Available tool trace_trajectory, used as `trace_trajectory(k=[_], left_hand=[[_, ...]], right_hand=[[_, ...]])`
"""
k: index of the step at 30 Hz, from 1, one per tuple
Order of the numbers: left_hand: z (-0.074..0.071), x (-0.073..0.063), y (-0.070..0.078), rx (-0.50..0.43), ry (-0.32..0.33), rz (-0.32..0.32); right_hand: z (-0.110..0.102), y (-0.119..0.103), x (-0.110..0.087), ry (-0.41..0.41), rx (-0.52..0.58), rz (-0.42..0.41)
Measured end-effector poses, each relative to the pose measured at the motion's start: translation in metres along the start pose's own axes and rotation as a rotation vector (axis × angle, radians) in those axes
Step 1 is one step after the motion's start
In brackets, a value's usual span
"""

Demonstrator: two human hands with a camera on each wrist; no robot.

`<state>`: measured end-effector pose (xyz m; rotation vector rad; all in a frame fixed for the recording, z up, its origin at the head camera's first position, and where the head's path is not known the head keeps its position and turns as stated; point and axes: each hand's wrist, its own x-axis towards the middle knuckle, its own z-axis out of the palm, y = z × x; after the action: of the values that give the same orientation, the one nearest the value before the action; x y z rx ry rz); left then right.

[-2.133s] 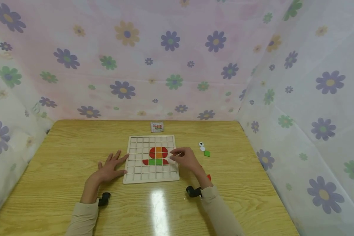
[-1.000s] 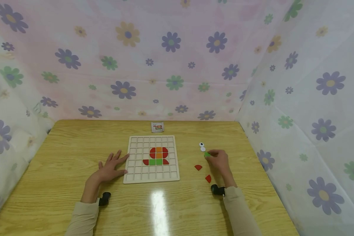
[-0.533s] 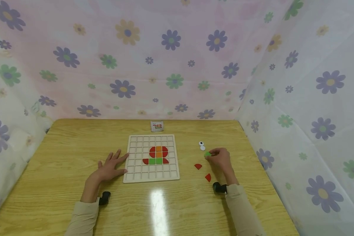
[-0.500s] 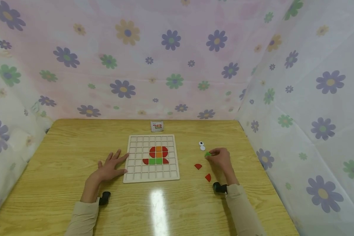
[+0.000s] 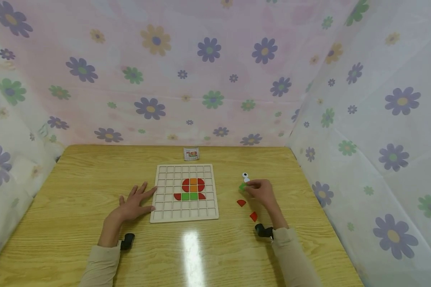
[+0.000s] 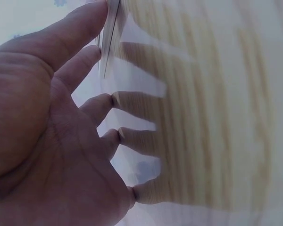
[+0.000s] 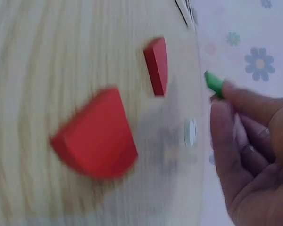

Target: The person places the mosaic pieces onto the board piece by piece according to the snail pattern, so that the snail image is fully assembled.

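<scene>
My right hand (image 5: 263, 192) pinches a green square tile (image 5: 242, 186) between thumb and fingertips, to the right of the gridded wooden board (image 5: 165, 215). In the right wrist view the green tile (image 7: 214, 84) is held above the table. Spread out at the board's left edge, my left hand (image 5: 132, 205) touches the rim with its thumb and index finger. The left wrist view shows the left hand (image 6: 61, 127) with its fingertips on the tabletop. Red, orange and green pieces (image 5: 193, 185) fill several cells in the middle of the board.
Two red quarter-circle pieces (image 5: 241, 203) lie right of the board. White discs, one an eye piece (image 5: 245, 175), sit just beyond my right hand. A small picture card (image 5: 191, 154) lies behind the board. Flowered curtains (image 5: 215, 79) enclose the table.
My right hand left the board, went right to the green tile and picked it up. It has now shifted slightly left with it. The left hand stays put.
</scene>
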<state>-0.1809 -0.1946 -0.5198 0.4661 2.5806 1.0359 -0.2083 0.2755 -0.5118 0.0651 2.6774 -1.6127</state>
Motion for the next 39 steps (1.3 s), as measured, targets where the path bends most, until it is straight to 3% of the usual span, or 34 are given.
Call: trace_trajectory(k=[6, 17, 25, 39], left_hand=[[0.0, 0.001, -0.002, 0.004, 0.0, 0.0], [0.0, 0.002, -0.001, 0.013, 0.009, -0.003], [-0.002, 0.0, 0.0, -0.011, 0.005, -0.008], [0.0, 0.0, 0.001, -0.012, -0.001, -0.014]], right_hand=[[0.021, -0.007, 0.001, -0.055, 0.071, -0.049], [0.061, -0.018, 0.005, -0.175, -0.008, -0.171], [0.094, -0.039, 0.009, -0.196, -0.027, -0.295], [0.14, -0.063, 0.021, -0.253, -0.036, -0.349]])
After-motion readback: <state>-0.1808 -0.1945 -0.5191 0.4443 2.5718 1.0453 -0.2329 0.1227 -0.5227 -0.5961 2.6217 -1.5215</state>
